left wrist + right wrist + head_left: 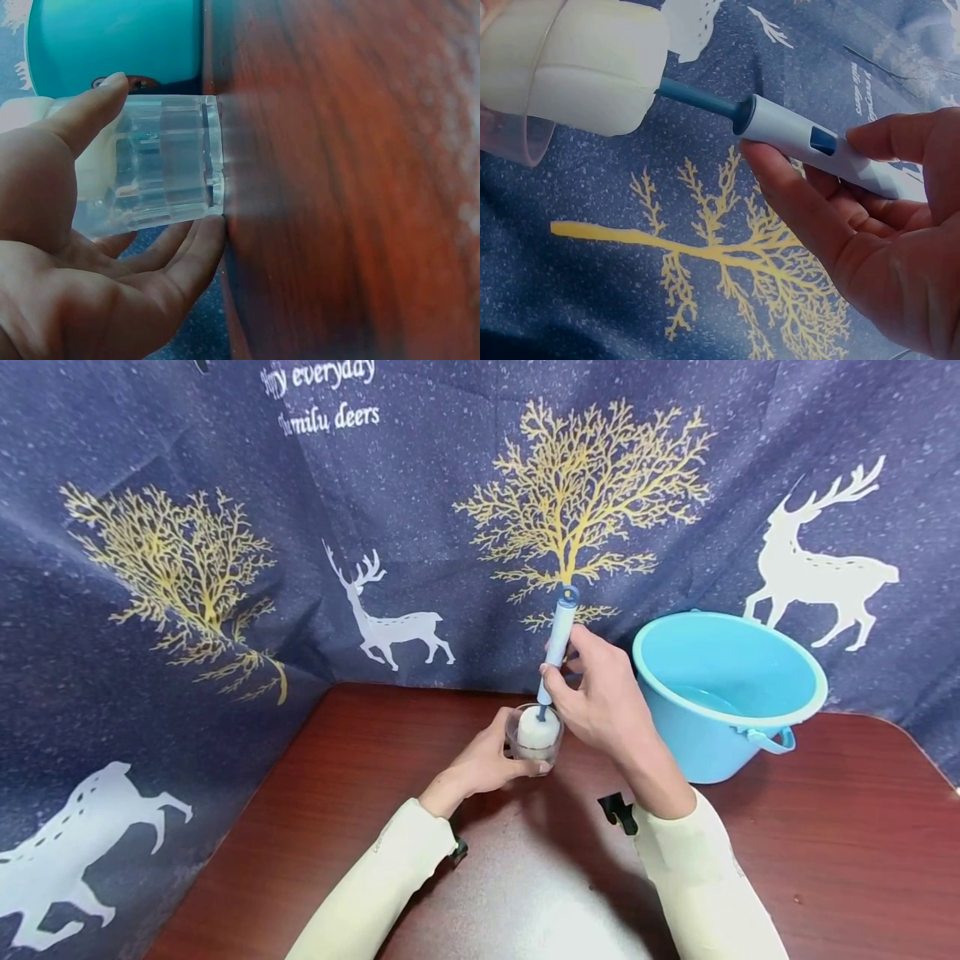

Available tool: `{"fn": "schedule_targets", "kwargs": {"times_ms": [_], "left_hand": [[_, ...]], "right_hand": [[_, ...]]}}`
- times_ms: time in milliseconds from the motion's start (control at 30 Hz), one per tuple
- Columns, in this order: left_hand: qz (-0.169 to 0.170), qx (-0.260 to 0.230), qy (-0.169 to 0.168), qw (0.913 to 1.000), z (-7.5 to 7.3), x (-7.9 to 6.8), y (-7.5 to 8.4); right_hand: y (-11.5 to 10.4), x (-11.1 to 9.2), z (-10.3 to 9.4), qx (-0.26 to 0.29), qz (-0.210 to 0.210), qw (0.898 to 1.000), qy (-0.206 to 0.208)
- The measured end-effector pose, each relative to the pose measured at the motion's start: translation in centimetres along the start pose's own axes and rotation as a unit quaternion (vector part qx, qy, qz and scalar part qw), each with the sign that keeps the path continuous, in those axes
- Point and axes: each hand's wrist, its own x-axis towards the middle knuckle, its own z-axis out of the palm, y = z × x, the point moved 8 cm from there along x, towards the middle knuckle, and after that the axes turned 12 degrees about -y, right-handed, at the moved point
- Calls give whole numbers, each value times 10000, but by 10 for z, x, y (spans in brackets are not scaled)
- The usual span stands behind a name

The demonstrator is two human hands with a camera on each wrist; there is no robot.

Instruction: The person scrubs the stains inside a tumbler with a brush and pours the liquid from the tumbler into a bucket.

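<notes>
My left hand [486,760] grips a clear cup [172,157], thumb on one side and fingers round the other. The cup stands upright, its base right at the tabletop in the left wrist view. Higher up, my right hand [606,697] holds the pale blue handle [784,127] of a sponge cup brush between thumb and fingers. The white sponge head [604,67] sits partly inside the cup, its top above the rim. A dark blue stem [697,99] joins head and handle. The brush leans slightly, its hanging loop at the top.
A light blue bucket [720,743] with a side handle stands at the right, near the right forearm. The reddish-brown wooden table [300,852] meets a dark blue cloth [420,510] printed with deer and trees behind and at the left.
</notes>
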Motion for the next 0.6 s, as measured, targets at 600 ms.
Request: {"fn": "schedule_targets", "kwargs": {"times_ms": [600], "left_hand": [[-70, -99, -71, 9999, 1, 0, -1]], "right_hand": [[5, 2, 4, 770, 88, 9970, -40]]}}
